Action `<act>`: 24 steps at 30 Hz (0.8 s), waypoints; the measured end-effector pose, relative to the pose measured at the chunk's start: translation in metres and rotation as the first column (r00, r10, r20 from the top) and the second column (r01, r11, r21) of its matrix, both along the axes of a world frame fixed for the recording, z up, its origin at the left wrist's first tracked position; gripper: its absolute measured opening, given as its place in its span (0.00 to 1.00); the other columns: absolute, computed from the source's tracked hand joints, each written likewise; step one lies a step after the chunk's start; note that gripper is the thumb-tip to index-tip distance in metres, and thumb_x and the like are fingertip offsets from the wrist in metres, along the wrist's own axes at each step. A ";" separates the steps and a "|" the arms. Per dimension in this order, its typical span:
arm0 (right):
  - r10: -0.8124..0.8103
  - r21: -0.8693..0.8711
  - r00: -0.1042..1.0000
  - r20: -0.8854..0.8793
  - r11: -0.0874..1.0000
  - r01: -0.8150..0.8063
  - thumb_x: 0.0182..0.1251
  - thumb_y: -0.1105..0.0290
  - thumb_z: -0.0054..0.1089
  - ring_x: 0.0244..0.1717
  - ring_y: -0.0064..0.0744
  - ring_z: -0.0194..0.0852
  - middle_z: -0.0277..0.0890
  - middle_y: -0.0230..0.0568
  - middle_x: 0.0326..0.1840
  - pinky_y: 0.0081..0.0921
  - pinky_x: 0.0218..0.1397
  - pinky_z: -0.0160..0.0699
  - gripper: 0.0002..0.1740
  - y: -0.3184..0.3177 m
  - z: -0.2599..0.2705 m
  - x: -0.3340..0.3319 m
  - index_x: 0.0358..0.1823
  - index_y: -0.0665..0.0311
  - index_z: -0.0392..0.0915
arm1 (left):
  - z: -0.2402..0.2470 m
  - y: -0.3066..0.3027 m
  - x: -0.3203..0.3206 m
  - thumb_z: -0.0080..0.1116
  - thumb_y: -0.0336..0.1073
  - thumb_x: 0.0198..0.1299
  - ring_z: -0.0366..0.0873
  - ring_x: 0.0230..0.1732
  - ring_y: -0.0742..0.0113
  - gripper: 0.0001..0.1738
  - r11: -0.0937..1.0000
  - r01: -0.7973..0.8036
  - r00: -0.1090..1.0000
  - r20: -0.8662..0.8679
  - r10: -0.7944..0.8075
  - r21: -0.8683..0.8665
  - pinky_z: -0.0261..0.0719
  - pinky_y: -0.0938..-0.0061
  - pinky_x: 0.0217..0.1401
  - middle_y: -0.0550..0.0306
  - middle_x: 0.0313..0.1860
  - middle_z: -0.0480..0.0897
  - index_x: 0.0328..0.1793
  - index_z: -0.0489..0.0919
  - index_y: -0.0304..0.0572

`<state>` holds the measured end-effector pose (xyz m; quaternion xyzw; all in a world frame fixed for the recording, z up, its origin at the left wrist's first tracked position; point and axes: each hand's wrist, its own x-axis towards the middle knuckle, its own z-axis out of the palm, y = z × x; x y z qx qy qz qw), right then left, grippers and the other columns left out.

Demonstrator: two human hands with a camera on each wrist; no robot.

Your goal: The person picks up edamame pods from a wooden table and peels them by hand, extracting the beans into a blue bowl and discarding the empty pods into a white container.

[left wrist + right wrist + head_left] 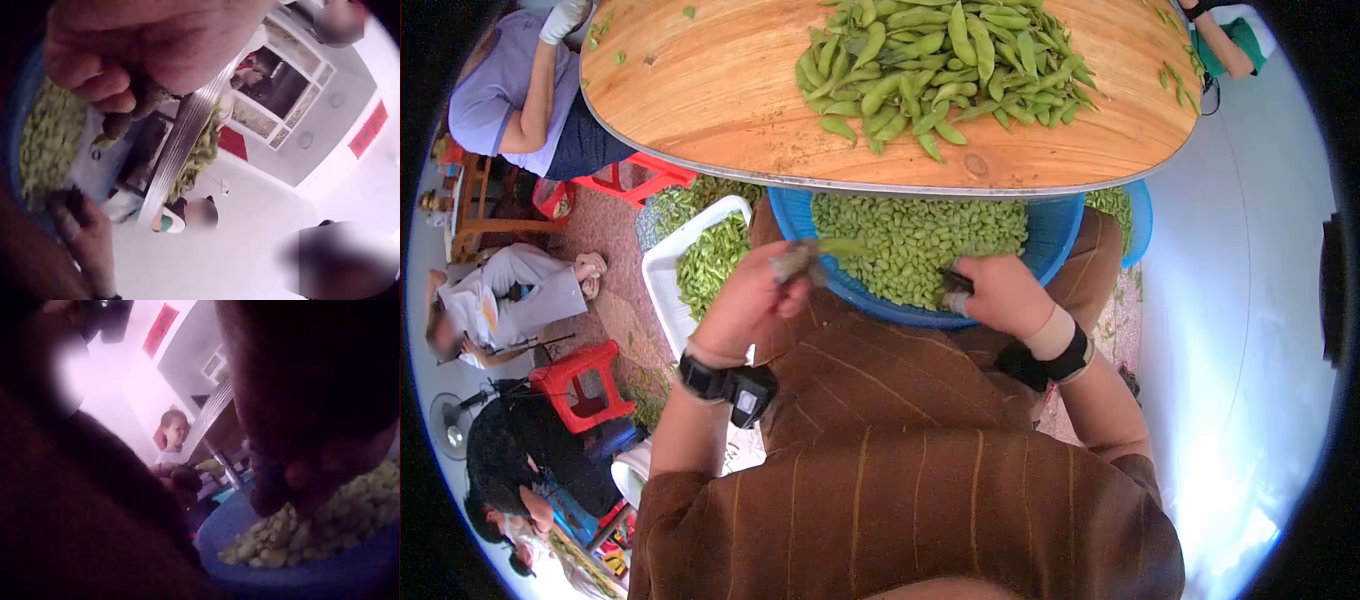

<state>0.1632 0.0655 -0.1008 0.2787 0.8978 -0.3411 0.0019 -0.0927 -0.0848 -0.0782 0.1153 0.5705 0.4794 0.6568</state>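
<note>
My left hand (755, 295) pinches a green pod (843, 245) at the left rim of a blue basin (793, 215), with worn grey coverings on its fingertips. Shelled green beans (910, 245) fill the basin. Over its lower right side is my right hand (1005, 293), fingers bent downward, with dark and grey material at the tips; whether they hold anything is hidden. The left wrist view shows the curled left fingers (112, 90) above and the blurred right hand (87, 237) below. In the right wrist view the right fingertips (281, 487) touch or nearly touch the beans.
A wooden table (700, 90) with a metal edge stands just beyond the basin, bearing a heap of whole pods (940, 70). On the left are a white tray (662, 275) of pods, red stools (580, 385) and several people. Another blue basin (1140, 225) is at the right.
</note>
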 end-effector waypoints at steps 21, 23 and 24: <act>-0.417 -0.478 0.842 -0.342 0.849 0.226 0.56 0.71 0.64 0.29 0.22 0.72 0.78 0.32 0.28 0.23 0.34 0.72 0.09 -0.017 0.031 -0.001 0.37 0.67 0.78 | 0.010 0.048 0.053 0.48 0.36 0.67 0.76 0.29 0.75 0.11 0.832 0.529 0.773 -0.501 -0.389 0.169 0.75 0.81 0.32 0.58 0.32 0.82 0.47 0.76 0.37; -0.438 -0.522 0.823 -0.362 0.827 0.211 0.57 0.71 0.64 0.28 0.18 0.69 0.75 0.28 0.26 0.21 0.32 0.71 0.09 -0.017 0.037 0.002 0.36 0.67 0.78 | 0.017 0.058 0.061 0.47 0.36 0.68 0.76 0.29 0.75 0.11 0.823 0.539 0.836 -0.232 -0.497 0.179 0.75 0.82 0.31 0.58 0.32 0.82 0.46 0.76 0.38; -0.464 -0.571 0.803 -0.375 0.798 0.194 0.58 0.71 0.64 0.28 0.14 0.67 0.73 0.24 0.24 0.18 0.30 0.69 0.08 -0.016 0.040 0.002 0.36 0.67 0.78 | 0.019 0.061 0.063 0.48 0.35 0.67 0.76 0.29 0.76 0.10 0.824 0.535 0.844 -0.167 -0.510 0.189 0.75 0.82 0.31 0.59 0.31 0.81 0.45 0.76 0.38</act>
